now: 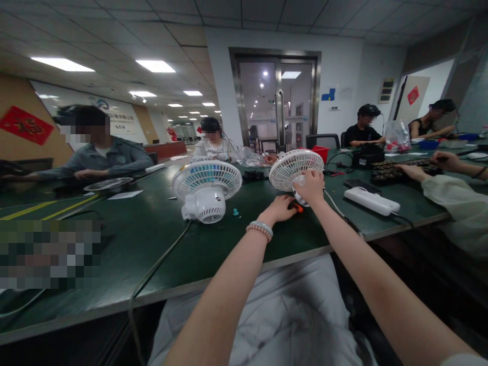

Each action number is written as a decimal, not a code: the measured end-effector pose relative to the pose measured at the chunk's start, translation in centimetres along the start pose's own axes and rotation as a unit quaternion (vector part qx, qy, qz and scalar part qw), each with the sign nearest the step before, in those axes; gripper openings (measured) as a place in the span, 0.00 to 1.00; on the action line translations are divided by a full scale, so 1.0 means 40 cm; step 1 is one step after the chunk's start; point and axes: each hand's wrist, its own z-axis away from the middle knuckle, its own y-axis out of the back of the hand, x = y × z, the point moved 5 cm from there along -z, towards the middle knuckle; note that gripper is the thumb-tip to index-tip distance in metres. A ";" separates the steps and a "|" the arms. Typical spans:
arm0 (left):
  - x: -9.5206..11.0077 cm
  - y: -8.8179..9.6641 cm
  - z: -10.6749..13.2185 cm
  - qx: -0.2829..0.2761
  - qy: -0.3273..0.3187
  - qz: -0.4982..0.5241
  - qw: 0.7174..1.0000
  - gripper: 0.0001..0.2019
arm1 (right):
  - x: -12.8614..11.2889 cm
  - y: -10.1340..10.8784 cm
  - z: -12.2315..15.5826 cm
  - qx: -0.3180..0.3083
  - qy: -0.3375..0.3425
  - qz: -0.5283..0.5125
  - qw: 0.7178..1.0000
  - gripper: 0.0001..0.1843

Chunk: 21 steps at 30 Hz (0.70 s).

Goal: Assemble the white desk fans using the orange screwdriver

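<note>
Two small white fans lie on the green table with their grilles tilted up. My right hand (310, 187) is closed around the motor housing at the back of the right fan (295, 165). Just left of it, low on the tabletop, my left hand (282, 209) has its fingers curled at an orange-and-black tool (299, 208); its exact kind is hidden. Left of my hands rests the other white fan (208, 195), touched by neither hand, its cord running off the front edge. Between that fan and my left hand is a small teal piece (235, 211).
A white power strip (371, 201) and a dark phone (362, 186) lie to the right. Beyond them a co-worker's hands (415, 172) work over a dark part. Clear plastic bags (249, 156) and a red bin (320, 152) stand behind the fans. Other people sit around the table.
</note>
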 end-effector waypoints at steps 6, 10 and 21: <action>0.003 -0.015 -0.005 -0.031 -0.014 0.017 0.999 0.24 | 0.025 -0.030 0.018 -0.058 -0.045 0.015 0.997 0.43; -0.018 -0.007 0.011 -0.031 -0.004 0.047 0.998 0.25 | 0.036 -0.045 0.028 -0.098 -0.072 0.036 0.992 0.49; -0.085 -0.011 0.021 -0.016 0.030 0.088 0.996 0.27 | 0.027 -0.034 0.031 -0.118 -0.070 0.037 0.990 0.46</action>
